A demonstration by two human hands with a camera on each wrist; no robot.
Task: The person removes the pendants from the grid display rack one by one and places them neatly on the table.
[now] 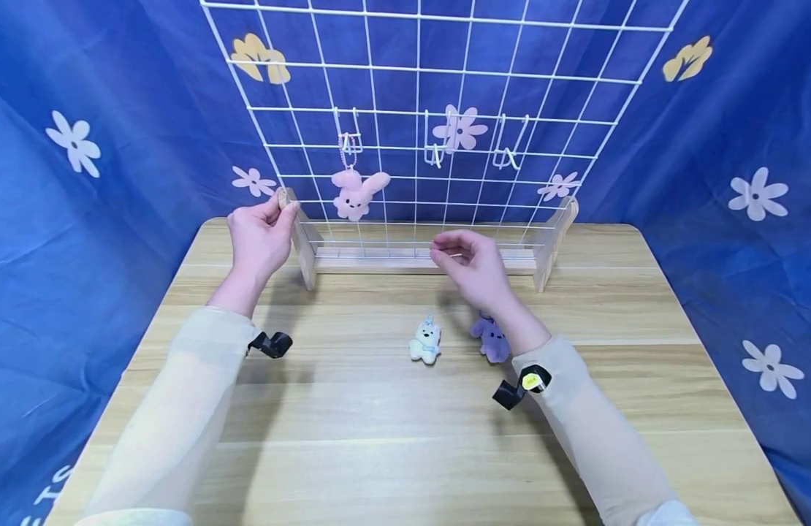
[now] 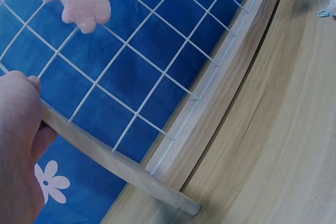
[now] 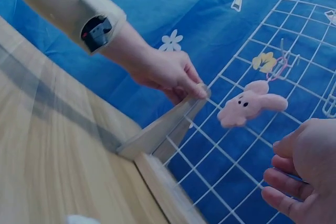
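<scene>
My left hand (image 1: pixel 261 232) pinches the top of the wooden side post (image 1: pixel 303 237) of the white wire grid rack (image 1: pixel 417 71). The left wrist view shows the thumb and fingers around that post (image 2: pixel 94 148). My right hand (image 1: pixel 473 267) is held before the lower middle of the grid, its fingers loosely bent with nothing between them. A pink plush bunny keychain (image 1: pixel 354 196) hangs by its bead chain from the left hook (image 1: pixel 350 142). Below the right hand on the table lie a white plush keychain (image 1: pixel 426 341) and a purple plush keychain (image 1: pixel 492 339), the latter partly hidden by the right wrist.
Two more white hooks, a middle one (image 1: pixel 435 155) and a right one (image 1: pixel 507 157), hang on the grid with nothing on them. The rack's wooden base bar (image 1: pixel 379 261) stands near the back of the wooden table (image 1: pixel 353 453). Blue flowered cloth (image 1: pixel 721 241) surrounds the table.
</scene>
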